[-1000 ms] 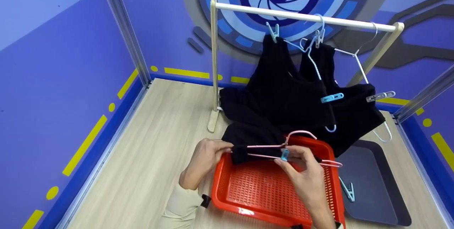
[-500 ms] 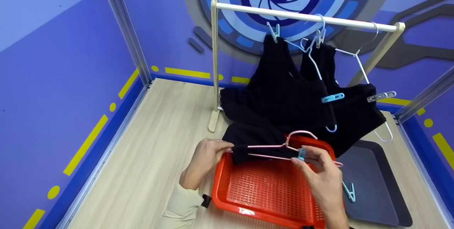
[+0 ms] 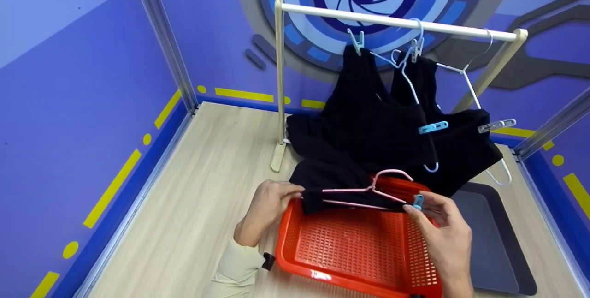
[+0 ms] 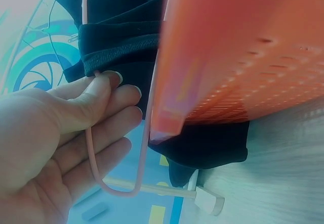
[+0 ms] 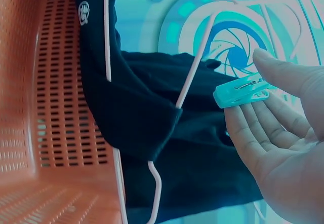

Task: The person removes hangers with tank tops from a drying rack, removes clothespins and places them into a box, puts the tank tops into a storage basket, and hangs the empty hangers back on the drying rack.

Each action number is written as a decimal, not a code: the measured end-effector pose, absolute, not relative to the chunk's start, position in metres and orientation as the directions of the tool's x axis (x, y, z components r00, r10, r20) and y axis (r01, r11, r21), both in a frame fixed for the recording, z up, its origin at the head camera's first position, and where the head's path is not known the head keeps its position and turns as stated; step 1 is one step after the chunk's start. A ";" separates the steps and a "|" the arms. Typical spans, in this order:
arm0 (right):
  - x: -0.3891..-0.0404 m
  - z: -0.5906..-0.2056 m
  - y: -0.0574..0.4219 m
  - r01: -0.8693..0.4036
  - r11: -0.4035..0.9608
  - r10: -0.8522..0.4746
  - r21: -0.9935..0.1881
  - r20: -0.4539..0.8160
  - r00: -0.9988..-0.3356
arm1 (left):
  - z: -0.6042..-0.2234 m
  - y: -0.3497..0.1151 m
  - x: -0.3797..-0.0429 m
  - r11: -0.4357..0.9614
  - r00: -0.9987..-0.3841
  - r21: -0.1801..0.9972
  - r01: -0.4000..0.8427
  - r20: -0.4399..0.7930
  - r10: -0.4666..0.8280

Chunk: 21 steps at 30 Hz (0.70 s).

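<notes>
A black sleeveless top [image 3: 322, 175] lies over the far rim of the red basket [image 3: 295, 261], one strap looped on the left arm of a pink hanger [image 3: 345, 190]. My left hand [image 3: 268, 203] pinches that hanger between thumb and forefinger, right at the strap's edge; its rounded end hangs below my fingers in the left wrist view. My right hand [image 3: 445, 233] holds a light blue clothespin [image 5: 240, 91] between thumb and fingers near the hanger's right arm. In the right wrist view the other strap [image 5: 147, 117] wraps the hanger, with the clothespin apart from it.
Behind the basket stands a drying rack [image 3: 350, 13] with two black tops hung on a blue hanger [image 3: 409, 83] and a white hanger [image 3: 471, 88], clothespins on their straps. A dark grey tray [image 3: 495, 238] lies to the right, partly behind my right hand.
My right hand has moved to the right along the hanger with the clothespin, and now covers the loose clothespin on the tray. My left hand has stayed in place.
</notes>
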State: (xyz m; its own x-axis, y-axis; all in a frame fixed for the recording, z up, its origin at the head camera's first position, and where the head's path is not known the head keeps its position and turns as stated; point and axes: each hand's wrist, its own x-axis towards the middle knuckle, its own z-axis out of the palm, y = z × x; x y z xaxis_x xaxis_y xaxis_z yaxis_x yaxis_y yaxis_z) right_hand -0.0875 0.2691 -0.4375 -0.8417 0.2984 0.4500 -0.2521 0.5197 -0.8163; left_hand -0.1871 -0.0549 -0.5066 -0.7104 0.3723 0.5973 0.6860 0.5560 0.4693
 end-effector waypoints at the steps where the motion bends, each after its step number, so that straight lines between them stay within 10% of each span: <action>1: -0.088 -0.438 0.272 -0.243 0.519 0.307 -0.819 0.444 -0.842 | -0.507 -0.055 -0.187 0.556 -0.711 0.470 0.686 0.598 0.372; 21: -0.085 -0.456 0.320 -0.033 0.584 0.472 -0.811 0.372 -0.800 | -0.509 -0.055 -0.188 0.550 -0.715 0.479 0.684 0.593 0.372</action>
